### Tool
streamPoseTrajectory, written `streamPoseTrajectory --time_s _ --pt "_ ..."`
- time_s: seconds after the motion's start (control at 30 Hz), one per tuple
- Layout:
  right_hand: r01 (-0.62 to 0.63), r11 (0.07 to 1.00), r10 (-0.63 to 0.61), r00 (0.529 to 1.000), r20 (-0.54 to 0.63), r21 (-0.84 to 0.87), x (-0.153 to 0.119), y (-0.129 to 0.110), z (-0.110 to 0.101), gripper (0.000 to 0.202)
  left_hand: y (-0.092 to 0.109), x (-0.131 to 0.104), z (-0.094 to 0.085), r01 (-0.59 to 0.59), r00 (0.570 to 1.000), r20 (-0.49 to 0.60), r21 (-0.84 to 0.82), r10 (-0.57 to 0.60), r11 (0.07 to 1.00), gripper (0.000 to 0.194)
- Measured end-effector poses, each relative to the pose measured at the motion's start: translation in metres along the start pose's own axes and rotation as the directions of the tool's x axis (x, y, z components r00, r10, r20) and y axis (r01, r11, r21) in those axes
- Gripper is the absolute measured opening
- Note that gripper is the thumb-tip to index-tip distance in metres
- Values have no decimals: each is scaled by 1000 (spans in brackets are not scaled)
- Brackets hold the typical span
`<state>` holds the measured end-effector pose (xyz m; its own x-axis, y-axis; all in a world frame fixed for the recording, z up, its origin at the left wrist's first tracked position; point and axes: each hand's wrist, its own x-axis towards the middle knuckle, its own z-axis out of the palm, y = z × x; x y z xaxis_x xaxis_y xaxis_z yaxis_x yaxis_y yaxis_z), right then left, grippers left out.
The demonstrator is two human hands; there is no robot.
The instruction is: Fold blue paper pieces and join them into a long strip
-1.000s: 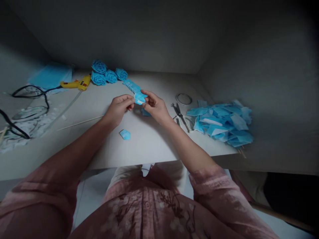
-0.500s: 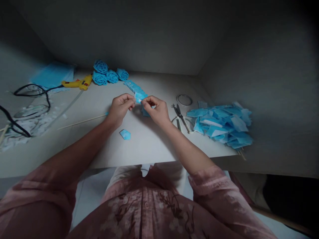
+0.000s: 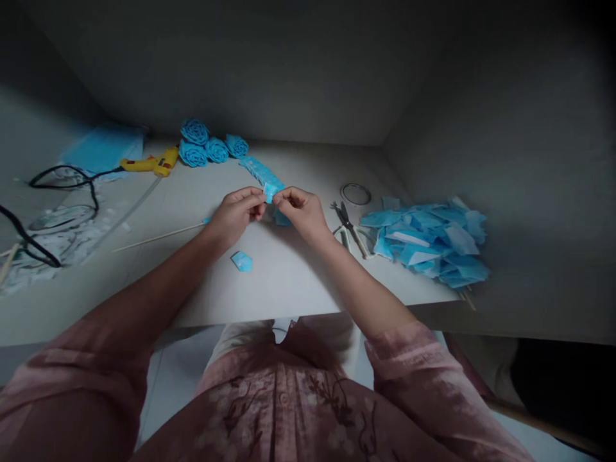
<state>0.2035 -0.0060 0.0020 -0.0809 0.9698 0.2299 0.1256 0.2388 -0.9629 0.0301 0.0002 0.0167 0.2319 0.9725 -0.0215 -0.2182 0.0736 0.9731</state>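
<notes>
Between my two hands is a small blue fabric piece [image 3: 270,192], pinched by its edges above the table. My left hand [image 3: 239,212] grips its left side with thumb and fingers closed. On the other side my right hand [image 3: 302,210] pinches the right edge. Just behind them lies a row of overlapping blue folded pieces [image 3: 260,171]. Another blue piece [image 3: 282,219] is partly hidden beneath my right hand. A folded blue piece with a pointed end [image 3: 242,261] rests nearer the table's front edge. Left of my left hand lies a thin stick [image 3: 158,236] with a blue tip.
Several blue fabric roses [image 3: 194,153] sit at the back, beside a yellow glue gun [image 3: 163,162] with a black cord. Blue sheets [image 3: 103,151] lie back left. To the right are scissors [image 3: 350,226], a roll of tape or wire [image 3: 355,194] and a heap of blue pieces [image 3: 433,240].
The piece between my hands shows less white and more blue now. My left fingers have shifted slightly right, closer to my right hand.
</notes>
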Motion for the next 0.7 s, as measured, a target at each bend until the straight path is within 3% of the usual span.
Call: streamPoseTrajectory --time_s 0.2,0.33,0.53,0.7 --pt "27 999 -27 1000 -4 37 3 6 -4 27 0 3 -3 16 999 35 -61 -14 998 17" --pt "109 993 -105 991 -87 47 5 1 -14 29 0 5 -8 -7 999 44 22 6 1000 17" --pt "45 993 -58 991 120 108 5 5 -16 43 2 7 -13 -25 997 76 169 13 985 16" --pt "-1 989 -15 993 115 145 8 18 -9 44 1 8 -13 -13 997 75 130 3 991 16"
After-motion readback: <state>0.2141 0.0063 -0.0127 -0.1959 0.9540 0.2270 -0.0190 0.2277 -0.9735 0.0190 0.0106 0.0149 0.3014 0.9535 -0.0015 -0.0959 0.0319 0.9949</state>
